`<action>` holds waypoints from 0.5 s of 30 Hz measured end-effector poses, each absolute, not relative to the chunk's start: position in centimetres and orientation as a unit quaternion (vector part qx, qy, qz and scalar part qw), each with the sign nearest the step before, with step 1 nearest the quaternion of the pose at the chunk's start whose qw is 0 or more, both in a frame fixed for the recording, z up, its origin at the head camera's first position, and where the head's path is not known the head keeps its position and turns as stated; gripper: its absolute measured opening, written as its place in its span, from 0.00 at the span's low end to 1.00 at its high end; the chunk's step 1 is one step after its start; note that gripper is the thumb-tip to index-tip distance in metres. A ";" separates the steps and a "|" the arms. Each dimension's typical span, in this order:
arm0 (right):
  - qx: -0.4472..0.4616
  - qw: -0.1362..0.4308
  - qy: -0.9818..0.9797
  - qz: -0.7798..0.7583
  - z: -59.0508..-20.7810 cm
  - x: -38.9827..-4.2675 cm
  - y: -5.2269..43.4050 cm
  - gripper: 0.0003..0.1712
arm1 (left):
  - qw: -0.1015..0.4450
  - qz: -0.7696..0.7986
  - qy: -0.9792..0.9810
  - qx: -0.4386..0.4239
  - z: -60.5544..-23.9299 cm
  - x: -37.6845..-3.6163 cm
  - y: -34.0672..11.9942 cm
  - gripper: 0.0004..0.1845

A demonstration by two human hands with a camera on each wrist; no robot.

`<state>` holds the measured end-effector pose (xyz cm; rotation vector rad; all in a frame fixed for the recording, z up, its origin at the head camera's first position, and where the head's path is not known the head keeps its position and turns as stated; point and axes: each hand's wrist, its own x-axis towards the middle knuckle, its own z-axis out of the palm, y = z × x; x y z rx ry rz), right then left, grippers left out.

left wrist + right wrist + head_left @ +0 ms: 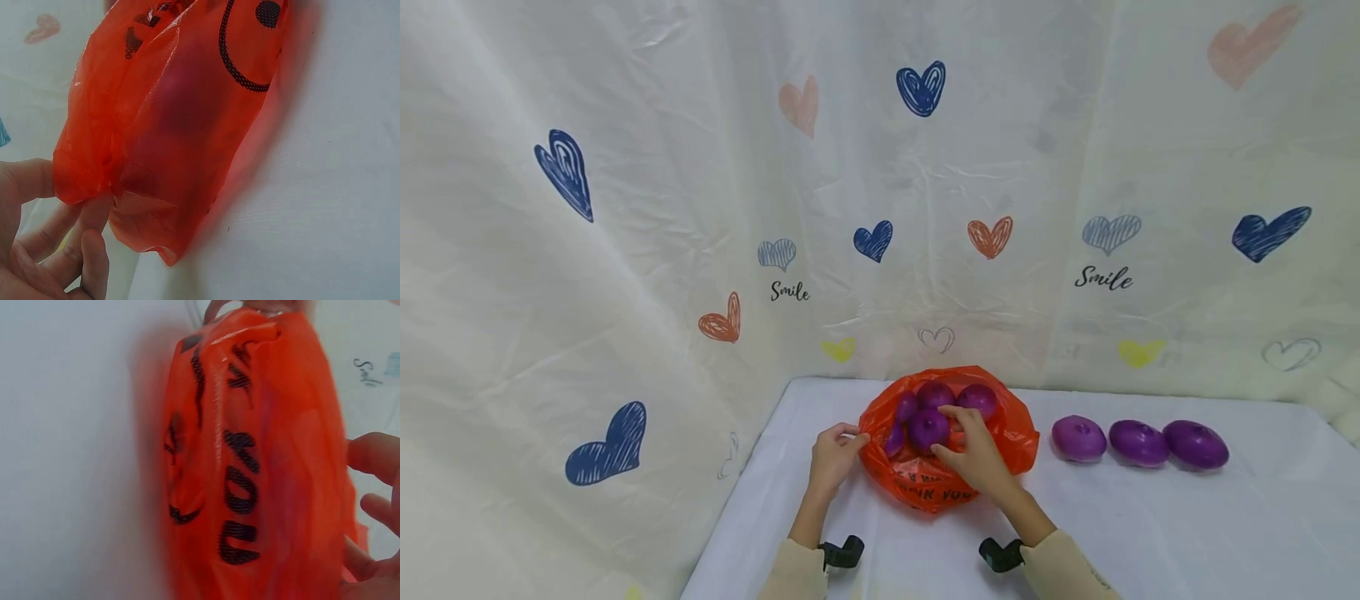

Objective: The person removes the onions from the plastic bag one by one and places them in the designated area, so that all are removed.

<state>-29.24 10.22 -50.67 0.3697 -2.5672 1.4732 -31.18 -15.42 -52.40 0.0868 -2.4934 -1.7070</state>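
An orange plastic bag [1000, 433] with black print lies on the white table [1150, 533], its mouth open, with several purple onions inside. My left hand [853, 437] pinches the bag's left rim; in the left wrist view my left hand [81, 206] has thumb and fingers closed on the orange film [181, 125]. My right hand [951, 433] reaches into the mouth and grips the front purple onion [925, 427] between thumb and fingers. In the right wrist view the bag [262, 469] fills the frame and hides the onion; my right hand [375, 487] shows at the right edge.
Three purple onions [1138, 442] lie in a row on the table to the right of the bag. A white curtain with coloured hearts [880, 208] hangs close behind and to the left. The table's left edge [737, 500] runs beside my left arm.
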 end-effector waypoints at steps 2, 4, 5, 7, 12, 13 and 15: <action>0.112 0.076 -0.865 0.482 -51.1 -29.9 9.9 0.38 | 0.057 -0.565 -0.823 0.030 -52.4 -31.2 -15.5 0.11; 0.101 0.073 -0.872 0.474 -51.5 -30.4 9.6 0.39 | 0.056 -0.566 -0.822 0.029 -52.4 -31.2 -15.5 0.10; 0.097 0.073 -0.874 0.470 -51.6 -30.6 9.5 0.40 | 0.055 -0.567 -0.821 0.030 -52.4 -31.3 -15.4 0.10; 0.086 0.069 -0.877 0.468 -51.9 -31.1 9.3 0.41 | 0.055 -0.569 -0.820 0.030 -52.4 -31.3 -15.5 0.10; 0.072 0.061 -0.883 0.460 -52.7 -32.1 9.0 0.42 | 0.059 -0.568 -0.820 0.026 -52.4 -31.2 -15.5 0.10; 0.070 0.059 -0.883 0.459 -52.8 -32.2 8.9 0.42 | 0.059 -0.568 -0.821 0.027 -52.4 -31.2 -15.6 0.10; 0.066 0.054 -0.885 0.458 -53.0 -32.5 8.8 0.42 | 0.059 -0.567 -0.821 0.027 -52.4 -31.2 -15.6 0.10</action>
